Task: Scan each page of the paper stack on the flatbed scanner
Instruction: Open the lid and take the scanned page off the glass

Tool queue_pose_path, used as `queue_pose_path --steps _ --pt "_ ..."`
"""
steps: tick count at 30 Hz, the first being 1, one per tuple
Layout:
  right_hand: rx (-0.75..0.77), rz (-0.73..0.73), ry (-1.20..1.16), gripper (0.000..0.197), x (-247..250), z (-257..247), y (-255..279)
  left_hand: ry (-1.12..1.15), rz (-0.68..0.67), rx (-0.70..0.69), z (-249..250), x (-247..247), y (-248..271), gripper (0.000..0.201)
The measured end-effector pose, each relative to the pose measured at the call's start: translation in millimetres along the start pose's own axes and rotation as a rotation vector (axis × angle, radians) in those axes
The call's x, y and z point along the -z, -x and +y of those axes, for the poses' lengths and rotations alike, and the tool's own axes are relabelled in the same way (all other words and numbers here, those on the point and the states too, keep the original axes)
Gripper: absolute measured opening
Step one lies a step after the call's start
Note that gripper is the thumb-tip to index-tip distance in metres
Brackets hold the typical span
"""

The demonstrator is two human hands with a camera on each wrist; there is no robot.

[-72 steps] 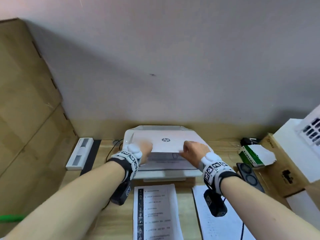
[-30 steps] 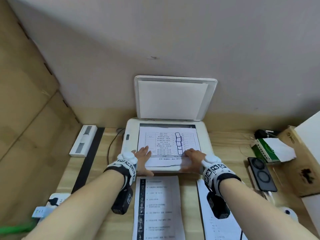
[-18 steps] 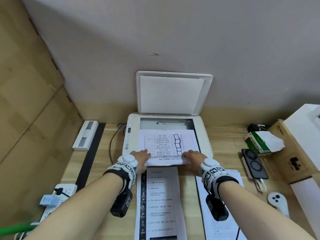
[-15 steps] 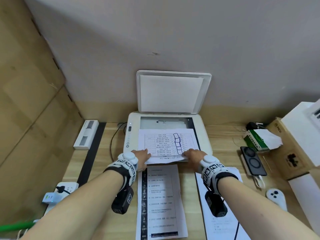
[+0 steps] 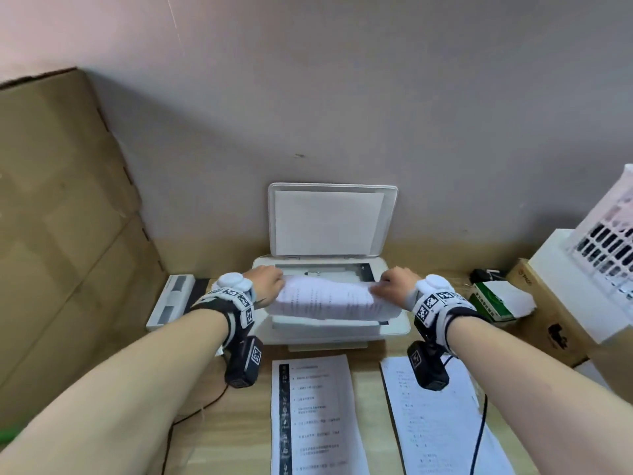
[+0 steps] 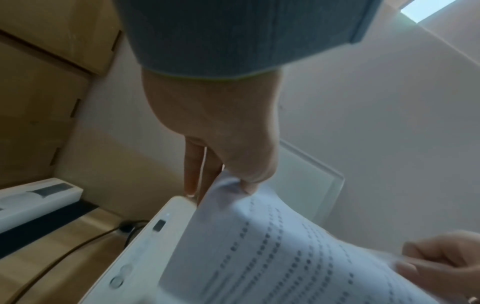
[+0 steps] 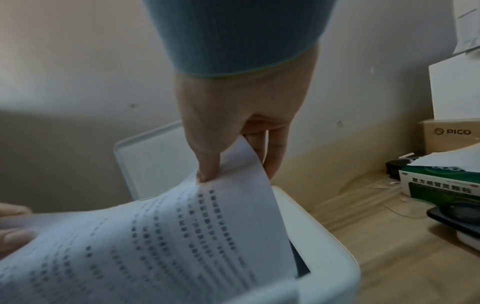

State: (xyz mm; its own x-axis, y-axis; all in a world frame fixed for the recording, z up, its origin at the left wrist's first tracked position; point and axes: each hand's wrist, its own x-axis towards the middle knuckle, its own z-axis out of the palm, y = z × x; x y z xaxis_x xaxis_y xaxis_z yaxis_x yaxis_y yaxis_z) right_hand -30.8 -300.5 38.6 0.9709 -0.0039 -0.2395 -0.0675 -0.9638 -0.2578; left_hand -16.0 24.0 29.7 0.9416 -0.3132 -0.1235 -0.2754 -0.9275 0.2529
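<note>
The white flatbed scanner (image 5: pixel 394 328) stands at the back of the desk with its lid (image 5: pixel 329 221) raised against the wall, and a strip of glass (image 5: pixel 325 270) shows at the far end. A printed sheet (image 5: pixel 329 299) arches over the scanner bed. My left hand (image 5: pixel 270 286) pinches its far left corner (image 6: pixel 233 185) and my right hand (image 5: pixel 394 286) pinches its far right corner (image 7: pixel 228 170). Rows of text show on the sheet (image 7: pixel 155 246) in both wrist views. Two more printed pages lie on the desk in front, one central (image 5: pixel 313 416), one to the right (image 5: pixel 438 423).
A white bar-shaped device (image 5: pixel 171 299) lies left of the scanner, with a cable (image 6: pixel 64 253) beside it. A green box (image 5: pixel 493 299), a cardboard box (image 5: pixel 548 320) and a white box (image 5: pixel 565 269) crowd the right side. Cardboard panels (image 5: pixel 68 217) wall off the left.
Earlier both hands slid a page with a table forward off the glass. Now they hold a sheet by its far corners, bowed above the scanner bed. The lid has stayed up.
</note>
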Motion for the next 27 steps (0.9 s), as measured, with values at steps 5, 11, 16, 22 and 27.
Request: queue_pose_path --steps 5,11,16,22,27 --pt "-0.027 0.154 -0.091 0.031 34 -2 -20 0.039 0.097 0.067 -2 28 -20 0.022" --pt "-0.02 0.121 -0.019 0.021 26 8 -45 0.029 0.081 0.061 -5 20 -36 0.028" --pt "-0.07 0.071 0.018 0.019 -3 23 -65 0.013 -0.002 0.029 -6 -7 -48 0.029" --pt "-0.068 -0.003 0.027 0.013 -45 35 -97 -0.12 -0.082 0.17 -12 -46 -72 0.03" --pt "-0.122 -0.017 0.032 0.021 -64 33 -112 -0.146 -0.122 0.24 -16 -65 -82 0.014"
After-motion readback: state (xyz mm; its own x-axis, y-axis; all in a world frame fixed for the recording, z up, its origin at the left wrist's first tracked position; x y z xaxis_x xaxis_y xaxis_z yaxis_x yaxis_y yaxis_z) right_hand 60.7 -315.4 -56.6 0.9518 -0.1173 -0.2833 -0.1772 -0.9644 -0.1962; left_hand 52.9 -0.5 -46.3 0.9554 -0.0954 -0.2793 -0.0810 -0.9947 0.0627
